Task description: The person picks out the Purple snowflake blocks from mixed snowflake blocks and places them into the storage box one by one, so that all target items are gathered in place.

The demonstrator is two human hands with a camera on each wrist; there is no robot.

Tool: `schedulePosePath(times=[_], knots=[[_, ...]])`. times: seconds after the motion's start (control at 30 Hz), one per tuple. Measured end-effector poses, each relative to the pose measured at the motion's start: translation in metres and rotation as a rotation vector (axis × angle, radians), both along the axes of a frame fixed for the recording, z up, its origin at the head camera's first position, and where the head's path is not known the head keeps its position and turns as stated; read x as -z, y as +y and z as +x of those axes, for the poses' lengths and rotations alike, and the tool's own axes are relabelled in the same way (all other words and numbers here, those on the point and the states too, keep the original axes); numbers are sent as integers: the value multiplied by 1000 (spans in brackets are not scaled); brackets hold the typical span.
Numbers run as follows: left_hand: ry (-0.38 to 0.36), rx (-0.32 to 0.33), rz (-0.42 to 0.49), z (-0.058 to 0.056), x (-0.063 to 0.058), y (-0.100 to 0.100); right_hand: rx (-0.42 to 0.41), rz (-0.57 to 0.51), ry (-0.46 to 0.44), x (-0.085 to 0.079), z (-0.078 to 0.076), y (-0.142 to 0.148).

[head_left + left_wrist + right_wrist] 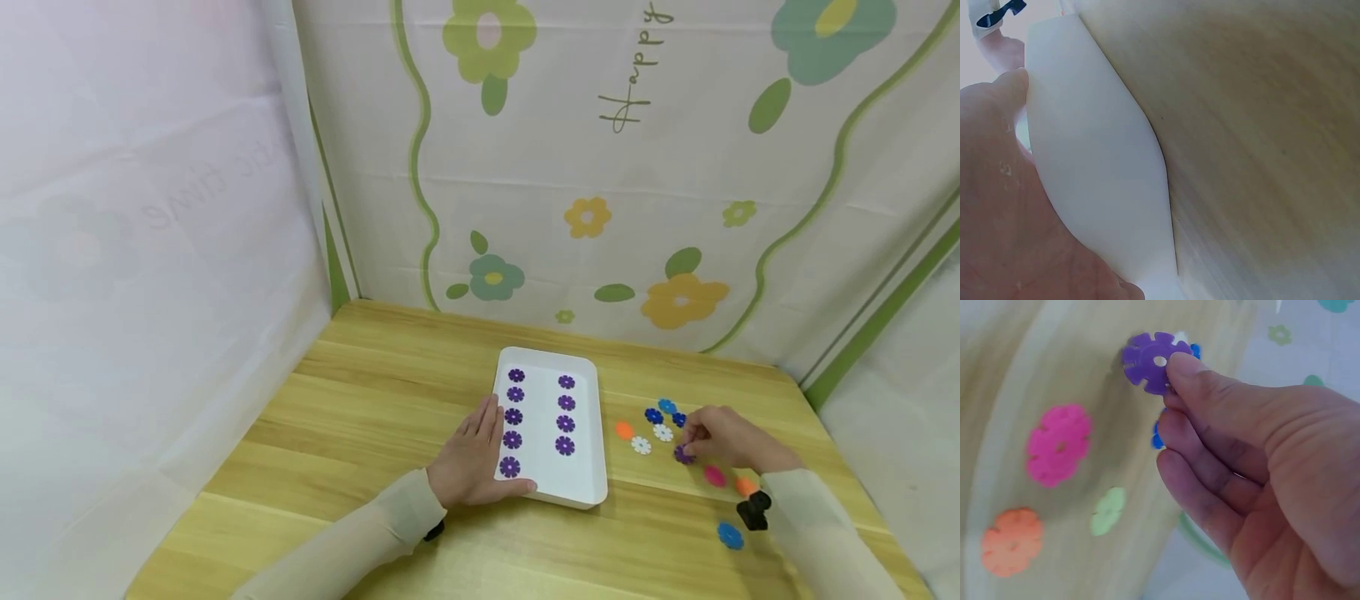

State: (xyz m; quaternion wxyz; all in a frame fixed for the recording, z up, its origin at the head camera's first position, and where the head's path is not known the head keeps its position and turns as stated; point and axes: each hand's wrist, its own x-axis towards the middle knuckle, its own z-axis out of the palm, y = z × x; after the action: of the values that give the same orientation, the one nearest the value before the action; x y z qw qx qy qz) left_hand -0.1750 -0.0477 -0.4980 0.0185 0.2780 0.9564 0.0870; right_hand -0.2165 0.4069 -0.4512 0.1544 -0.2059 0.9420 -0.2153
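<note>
Between thumb and forefinger, my right hand (723, 437) pinches a purple snowflake disc (1147, 361), lifted above the table on the right. A white tray (543, 479) holds two columns of purple snowflake discs (513, 417), the left column one longer than the right. My left hand (470, 461) lies along the tray's near left corner, its fingers straight on the left side and the thumb over the front rim. In the left wrist view, the palm meets the tray's outer wall (1097, 137).
Loose discs lie right of the tray: orange (625, 430), white (641, 445), dark blue (654, 415), pink (715, 476) and light blue (731, 536). A pale green disc (1109, 511) shows in the right wrist view. Printed cloth (525, 167) hangs behind the wooden table (360, 417).
</note>
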Motion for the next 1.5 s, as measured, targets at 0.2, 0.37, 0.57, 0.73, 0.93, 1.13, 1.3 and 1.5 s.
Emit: schedulePosePath(times=[0.2,0.37,0.57,0.73,0.93,1.13,1.3,1.5], knots=[[14,3,-8,1,-8,-1,-57,48,39,-20,-8,-23],[21,15,-13,5,-17,-2,-97,35,22,-37,-10,-48],[9,10,-32,5,-19,-1,-168,41,21,-52,-13,-81],[7,9,-37,4,-19,0,-238,31,32,-61,-12,-110],[8,5,-17,4,-16,0,-293,24,13,-61,-12,-144],[19,0,-36,4,-17,1,-312,36,-11,-50,-12,-167],[13,-3,-63,5,-19,2,-292,40,-62,-39,-10,-179],[9,-6,-52,5,-18,2,-293,46,-48,-24,-5,-186]])
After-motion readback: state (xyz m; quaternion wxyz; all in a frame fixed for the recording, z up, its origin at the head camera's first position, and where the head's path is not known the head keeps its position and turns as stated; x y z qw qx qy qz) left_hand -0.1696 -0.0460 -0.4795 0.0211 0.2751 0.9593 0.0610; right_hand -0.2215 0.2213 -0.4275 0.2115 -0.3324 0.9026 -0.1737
